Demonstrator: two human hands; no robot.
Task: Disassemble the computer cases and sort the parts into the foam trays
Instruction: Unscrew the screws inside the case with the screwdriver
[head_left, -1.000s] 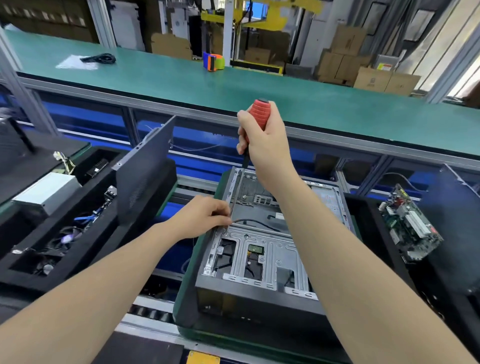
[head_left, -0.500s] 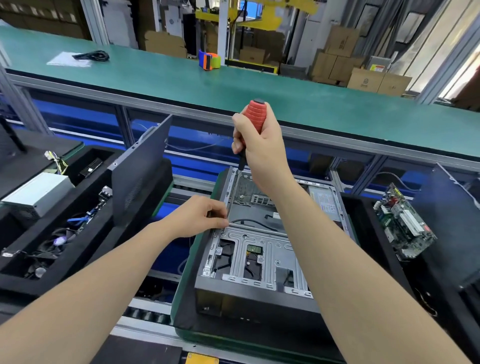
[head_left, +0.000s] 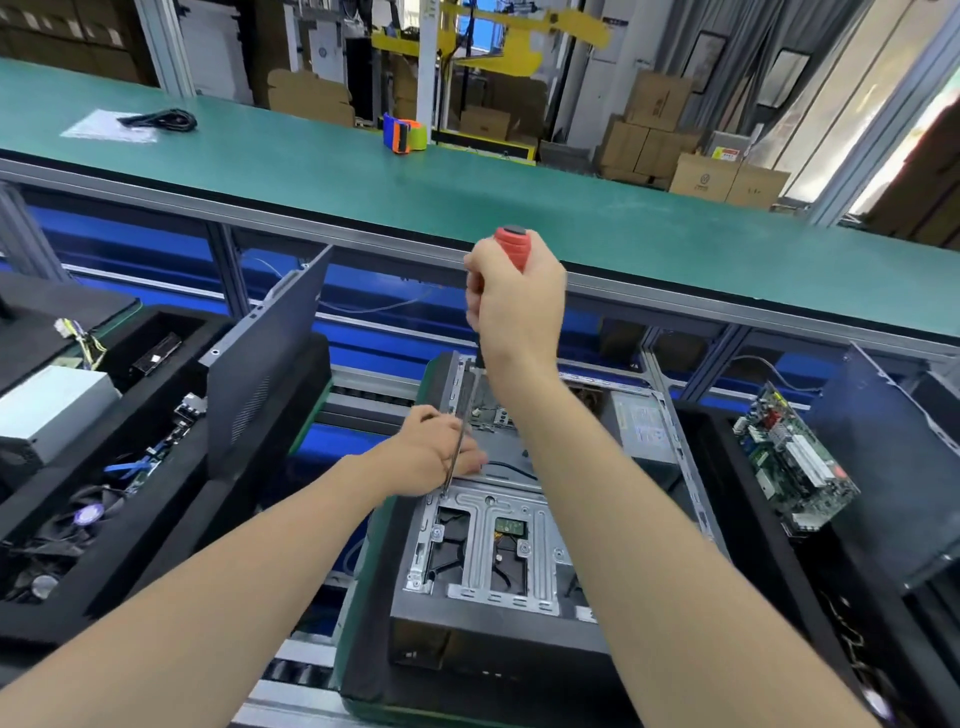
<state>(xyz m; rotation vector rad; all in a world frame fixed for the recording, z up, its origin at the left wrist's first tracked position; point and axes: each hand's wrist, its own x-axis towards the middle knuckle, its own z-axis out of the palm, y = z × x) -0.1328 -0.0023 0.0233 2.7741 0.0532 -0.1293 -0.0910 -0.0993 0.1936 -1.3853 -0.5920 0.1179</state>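
Leftward, a foam tray (head_left: 156, 545) is already holding pulled parts. In the centre, our left grip (head_left: 436, 457) is pinching the screwdriver (head_left: 511, 247) shaft at the open computer case (head_left: 519, 561), and our right grip (head_left: 514, 312) is wrapping its handle. Rightward, a motherboard (head_left: 795, 462) is resting in a second tray. We are judging the drives still to come.

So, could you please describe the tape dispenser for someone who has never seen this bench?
Look along the long green bench. Near its far edge stands the tape dispenser. It is blue and orange with a green roll, unlike the black cable further left.
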